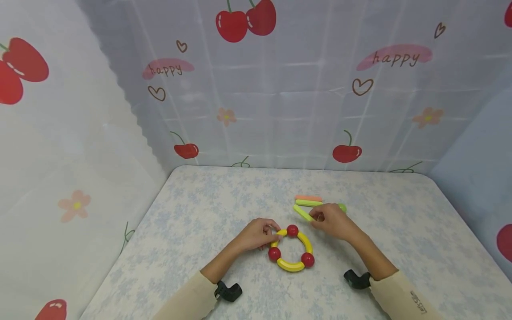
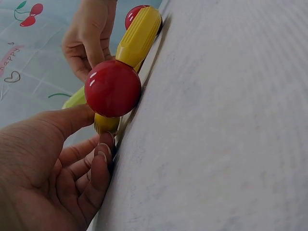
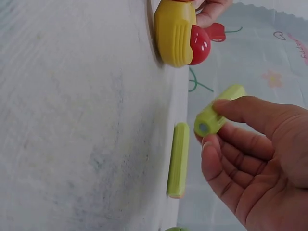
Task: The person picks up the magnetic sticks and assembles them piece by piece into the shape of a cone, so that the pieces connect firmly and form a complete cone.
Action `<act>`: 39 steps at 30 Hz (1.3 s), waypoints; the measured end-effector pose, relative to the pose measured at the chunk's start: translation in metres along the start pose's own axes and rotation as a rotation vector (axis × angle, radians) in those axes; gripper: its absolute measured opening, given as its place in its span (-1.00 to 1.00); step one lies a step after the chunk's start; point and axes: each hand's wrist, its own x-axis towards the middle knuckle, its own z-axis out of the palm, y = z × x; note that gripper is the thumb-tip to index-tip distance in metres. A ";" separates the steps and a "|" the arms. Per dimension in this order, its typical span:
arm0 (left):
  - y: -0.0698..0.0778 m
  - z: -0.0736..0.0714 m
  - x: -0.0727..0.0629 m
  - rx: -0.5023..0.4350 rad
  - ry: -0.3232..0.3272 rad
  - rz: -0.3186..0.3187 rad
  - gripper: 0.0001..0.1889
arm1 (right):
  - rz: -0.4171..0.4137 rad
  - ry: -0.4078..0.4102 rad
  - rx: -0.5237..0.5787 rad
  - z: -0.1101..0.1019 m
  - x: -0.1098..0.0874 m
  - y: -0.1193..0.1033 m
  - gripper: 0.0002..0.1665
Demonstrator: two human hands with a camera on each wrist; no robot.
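On the table lies a ring of curved yellow rods (image 1: 291,266) joined by three glossy red balls (image 1: 308,259). My left hand (image 1: 252,234) pinches the ring's left side; in the left wrist view its thumb and fingertips meet the yellow rod just behind a red ball (image 2: 113,88). Beyond the ring, my right hand (image 1: 335,221) grips a straight lime-green rod (image 1: 302,213) between thumb and fingers. The right wrist view shows this rod (image 3: 232,94) raised off the table, a small grey-blue disc in its near end.
Behind the held rod, a second lime-green rod (image 1: 309,203) lies alongside an orange rod (image 1: 309,198). A green ball (image 1: 342,207) sits just past my right hand, partly covered by it. Printed curtains (image 1: 280,98) hang along the table's back and sides.
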 end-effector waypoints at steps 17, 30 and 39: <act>-0.001 0.000 0.000 0.006 -0.001 -0.009 -0.84 | -0.117 0.126 0.192 0.013 -0.001 -0.012 -0.74; -0.002 0.000 0.000 0.001 -0.001 0.003 -0.84 | -0.143 0.063 0.294 0.021 -0.001 -0.021 -0.83; -0.002 0.000 0.001 0.009 -0.003 0.011 -0.85 | -0.153 0.060 0.275 0.024 -0.001 -0.022 -0.80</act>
